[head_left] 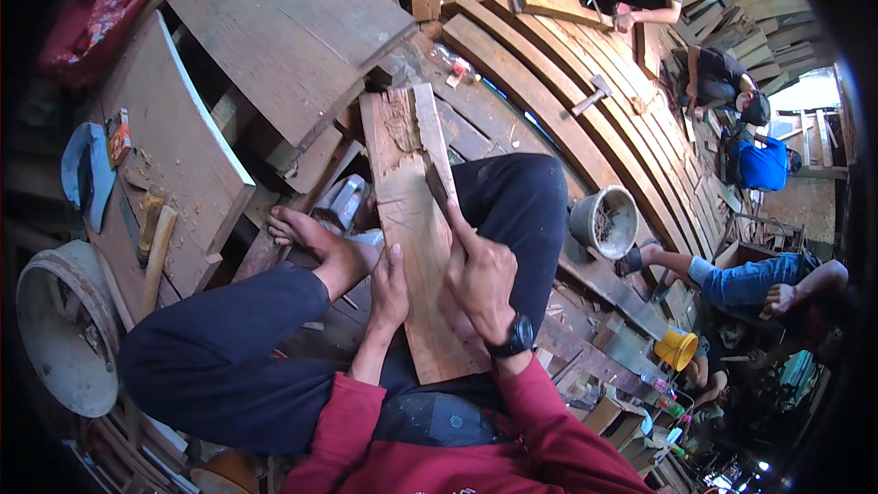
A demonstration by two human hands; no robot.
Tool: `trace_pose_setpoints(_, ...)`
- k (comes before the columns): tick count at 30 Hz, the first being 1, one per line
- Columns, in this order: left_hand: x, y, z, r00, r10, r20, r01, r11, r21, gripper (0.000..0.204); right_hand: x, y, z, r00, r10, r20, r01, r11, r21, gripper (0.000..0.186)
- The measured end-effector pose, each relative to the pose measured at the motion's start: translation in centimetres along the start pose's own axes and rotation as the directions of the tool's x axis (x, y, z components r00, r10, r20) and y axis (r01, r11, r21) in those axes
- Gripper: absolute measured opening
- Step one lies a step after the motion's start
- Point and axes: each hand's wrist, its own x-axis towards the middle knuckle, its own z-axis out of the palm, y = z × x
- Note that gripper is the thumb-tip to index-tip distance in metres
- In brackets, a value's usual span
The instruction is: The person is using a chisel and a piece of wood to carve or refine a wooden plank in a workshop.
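Note:
A pale wooden board slants across my lap, its near end against my body. Its far end is rough and broken out, with a crumbly hollow beside a narrow strip of wood. My left hand is closed on the board's left edge, thumb lying along it. Over the right edge, my right hand is closed, index finger stretched along a dark knife-like blade that touches the wood near the broken part. The blade's handle is hidden in my fist.
On the left are a plank with a wooden-handled tool and a round tub. A hammer lies on long curved beams at the right, near a bucket of scraps. Several people sit or work farther right.

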Motion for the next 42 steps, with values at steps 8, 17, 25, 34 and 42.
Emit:
trace_pose_setpoints(8,0.1,-0.4,0.2,0.999,-0.031,0.010,0.031,1.000,0.003,0.062,0.7,0.8,1.1,1.000,0.002,-0.014,-0.001,1.000,0.030,0.050)
trace_pose_setpoints(17,0.6,-0.9,-0.1,1.000,0.010,0.011,-0.010,1.000,0.000,0.056,1.6,0.2,0.0,0.998,0.054,0.022,-0.055,0.996,0.075,0.043)
trace_pose_setpoints(25,0.3,-0.8,0.0,1.000,-0.010,0.014,0.009,0.999,0.036,0.054,2.5,-0.5,-0.1,0.993,0.116,0.005,-0.116,0.991,0.064,0.039)
trace_pose_setpoints(34,0.4,-0.9,0.5,0.997,0.069,-0.044,-0.068,0.997,0.039,0.051,2.8,0.4,-0.3,0.991,0.125,0.055,-0.127,0.991,0.042,0.042)
trace_pose_setpoints(42,0.3,-1.2,0.6,0.996,0.073,-0.048,-0.072,0.997,0.016,0.052,2.7,0.4,-0.8,0.998,0.048,0.034,-0.049,0.998,0.026,0.041)
